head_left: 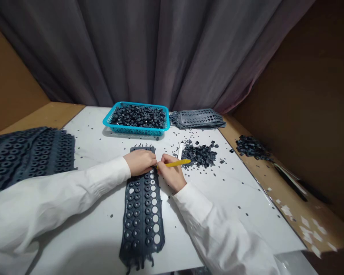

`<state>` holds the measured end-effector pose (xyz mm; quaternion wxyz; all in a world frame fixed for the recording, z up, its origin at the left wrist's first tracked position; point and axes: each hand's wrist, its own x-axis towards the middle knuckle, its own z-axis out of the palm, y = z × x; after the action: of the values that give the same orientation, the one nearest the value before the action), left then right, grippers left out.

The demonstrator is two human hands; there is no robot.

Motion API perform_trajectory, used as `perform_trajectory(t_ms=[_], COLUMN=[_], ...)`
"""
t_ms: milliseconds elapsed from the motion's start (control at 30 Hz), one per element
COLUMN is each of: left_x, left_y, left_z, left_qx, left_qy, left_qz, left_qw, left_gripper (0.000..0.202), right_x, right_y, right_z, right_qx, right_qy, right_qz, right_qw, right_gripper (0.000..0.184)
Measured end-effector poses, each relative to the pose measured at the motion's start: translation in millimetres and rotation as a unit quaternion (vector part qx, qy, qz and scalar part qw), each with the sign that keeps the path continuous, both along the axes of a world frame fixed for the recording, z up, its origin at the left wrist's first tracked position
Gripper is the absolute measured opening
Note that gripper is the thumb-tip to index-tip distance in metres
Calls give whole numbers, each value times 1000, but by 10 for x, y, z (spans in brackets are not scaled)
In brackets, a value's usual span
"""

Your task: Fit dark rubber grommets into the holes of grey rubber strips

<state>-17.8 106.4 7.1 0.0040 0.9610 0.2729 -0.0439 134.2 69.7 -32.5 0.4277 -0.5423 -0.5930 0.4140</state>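
While your left hand lies curled over the top of the perforated rubber strip, you can't tell whether it grips. Your right hand pinches a yellow stick in closed fingers, its tip pointing left at the strip. The strip runs up and down the frame, its lower end near the counter's bottom edge, with room to its left. Your left hand hides the strip's top, and the stick's tip is hard to make out.

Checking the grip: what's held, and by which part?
The right hand grips a yellow pencil-like tool near one end; the left hand rests on a perforated rubber strip.
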Motion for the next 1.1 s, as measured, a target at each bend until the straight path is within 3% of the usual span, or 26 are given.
perform_trajectory(t_ms=[167,333,433,500,600,700,800,933,1000,1100], left_x=[56,57,-33,-131,-278,-347,-322,-250,-233,-222], left_y=[-26,-51,-20,30,120,146,62,-100,-149,-157], left_z=[-62,-139,-168,-134,-19,51,-6,-130,-155,-156], left_qx=[66,78,22,-40,-126,-293,-473,-600,-631,-653], left_qy=[27,15,-67,-186,-365,-453,-491,-550,-564,-577], left_qz=[-35,-38,10,72,198,268,307,335,328,310], left_qw=[997,996,997,979,901,798,664,476,420,379], left_gripper=[14,14,15,16,19,27,35,37,33,22], right_x=[-5,3,-4,-9,-8,13,44,66,67,74], right_y=[30,37,32,29,23,11,3,5,5,7], right_z=[-22,-22,-7,2,1,-23,-47,-53,-55,-59], right_qx=[12,6,2,-5,-20,-40,-23,27,33,32], right_qy=[-32,-40,-37,-32,-17,17,63,107,121,130], right_qz=[2,2,-1,-1,0,1,-5,-30,-33,-39], right_qw=[999,999,999,999,1000,999,998,994,992,990], right_gripper=[18,18,18,18,19,17,14,7,5,4])
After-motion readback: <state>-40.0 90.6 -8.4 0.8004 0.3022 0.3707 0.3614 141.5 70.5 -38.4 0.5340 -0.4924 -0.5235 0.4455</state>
